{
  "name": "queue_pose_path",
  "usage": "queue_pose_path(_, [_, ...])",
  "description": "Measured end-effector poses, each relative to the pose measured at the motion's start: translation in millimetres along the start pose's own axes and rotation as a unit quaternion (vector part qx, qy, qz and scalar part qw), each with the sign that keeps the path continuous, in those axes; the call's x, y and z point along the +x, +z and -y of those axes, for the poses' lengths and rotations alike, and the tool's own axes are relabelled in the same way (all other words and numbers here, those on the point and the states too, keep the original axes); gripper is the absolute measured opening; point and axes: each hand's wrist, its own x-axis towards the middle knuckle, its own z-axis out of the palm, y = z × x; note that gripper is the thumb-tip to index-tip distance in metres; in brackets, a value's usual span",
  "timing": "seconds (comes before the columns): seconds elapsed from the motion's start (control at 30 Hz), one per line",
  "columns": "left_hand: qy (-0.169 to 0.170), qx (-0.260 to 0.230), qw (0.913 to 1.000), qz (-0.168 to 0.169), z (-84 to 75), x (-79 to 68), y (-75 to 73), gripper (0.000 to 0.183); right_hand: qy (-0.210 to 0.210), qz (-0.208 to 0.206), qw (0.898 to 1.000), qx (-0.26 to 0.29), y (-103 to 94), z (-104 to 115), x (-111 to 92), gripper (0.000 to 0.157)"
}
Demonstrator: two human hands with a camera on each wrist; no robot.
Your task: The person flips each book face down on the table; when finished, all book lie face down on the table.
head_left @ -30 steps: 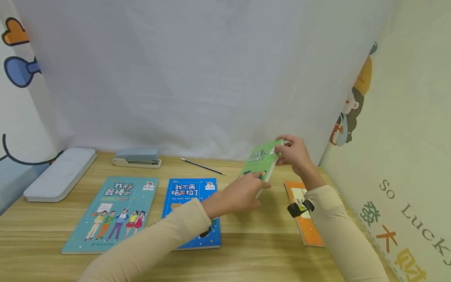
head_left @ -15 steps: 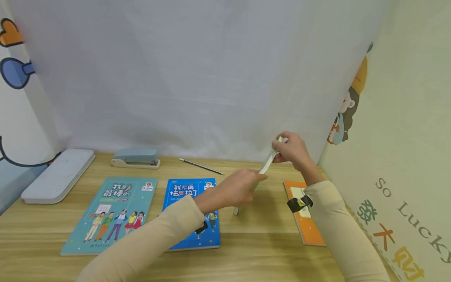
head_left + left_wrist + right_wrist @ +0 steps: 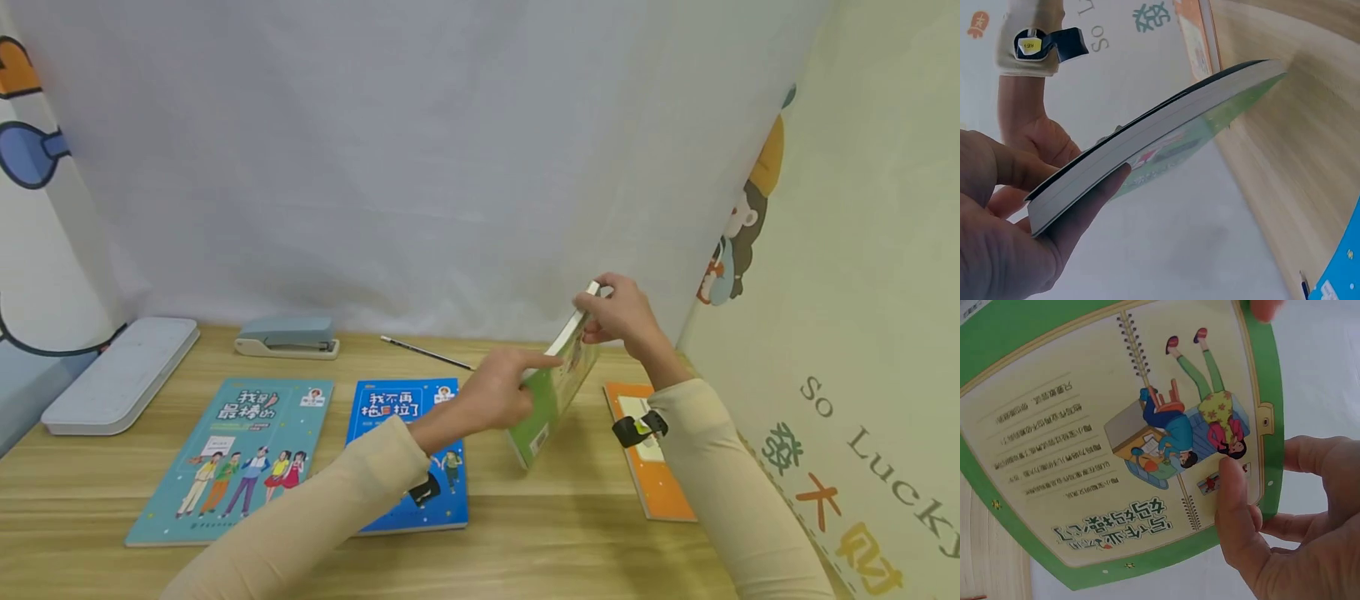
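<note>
Both hands hold a green book (image 3: pixel 543 407), tilted up on its edge above the table. My left hand (image 3: pixel 501 390) grips its long page edge, thumb on one cover and fingers on the other, as the left wrist view shows. The upper corner is pinched by my right hand (image 3: pixel 621 315), with its thumb on the back cover. In the right wrist view the back cover (image 3: pixel 1054 440) faces the camera, with a drawn scene of two figures and lines of text. An orange book (image 3: pixel 660 487) lies below my right forearm.
A blue book (image 3: pixel 405 508) lies partly under my left forearm, with a teal book (image 3: pixel 247 417) to its left. Behind them are a pencil (image 3: pixel 427 353), a stapler (image 3: pixel 288 337) and a white case (image 3: pixel 123 375). A white curtain (image 3: pixel 375 167) closes off the back.
The green book has turned over from its front cover, past its page edge, to show its back cover. My left hand has shifted slightly left; my right hand has risen a little.
</note>
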Motion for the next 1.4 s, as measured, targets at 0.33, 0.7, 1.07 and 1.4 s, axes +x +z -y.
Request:
queue_pose_path(0.33, [-0.031, -0.071, 0.9963, -0.037, 5.1, 2.1, 1.2, 0.069, -0.006, 0.013, 1.000, -0.016, -6.1, -1, -3, 0.069])
queue_pose_path(0.7, [-0.042, -0.127, 0.9896, -0.052, 6.9, -1.0, -3.3, 0.068, 0.006, 0.002, 1.000, 0.016, -14.5, -27, -4, 0.066])
queue_pose_path(1.07, [-0.053, -0.178, 0.9811, -0.056, 6.2, -4.6, -13.1, 0.068, 0.011, 0.033, 0.998, 0.046, -16.6, -61, 0, 0.062])
queue_pose_path(1.4, [-0.043, -0.197, 0.9769, -0.070, 5.5, -7.5, -14.8, 0.066, 0.024, 0.102, 0.976, 0.189, -9.8, -83, -1, 0.065])
